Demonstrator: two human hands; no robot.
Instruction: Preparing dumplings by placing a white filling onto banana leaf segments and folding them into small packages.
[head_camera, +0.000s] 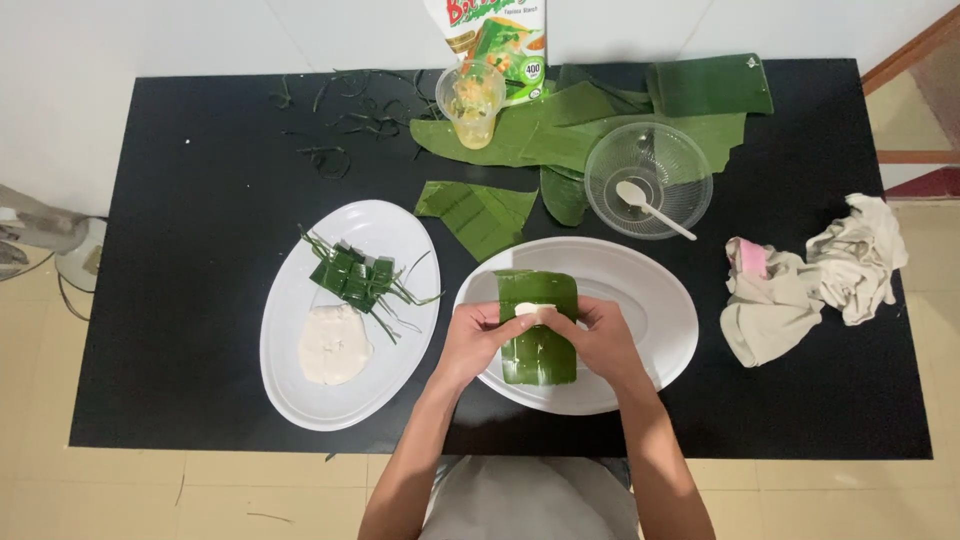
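A strip of green banana leaf (538, 350) lies on a white oval plate (660, 310) in front of me. A small lump of white dough (535, 311) rests on the leaf near its far end. My left hand (473, 338) and my right hand (598, 338) both pinch the dough and the leaf edges from either side. To the left, a second white oval plate (300, 300) carries a larger lump of white dough (333, 344) and several folded leaf parcels (355, 277) tied with leaf strings.
On the black table (190, 330), more banana leaves (560, 135) lie at the back, beside a clear bowl (610, 190) with a white spoon (645, 205), a plastic cup (470, 105) of filling and a printed bag (495, 40). Crumpled cloths (810, 275) sit at the right; leaf strings (340, 120) at the back left.
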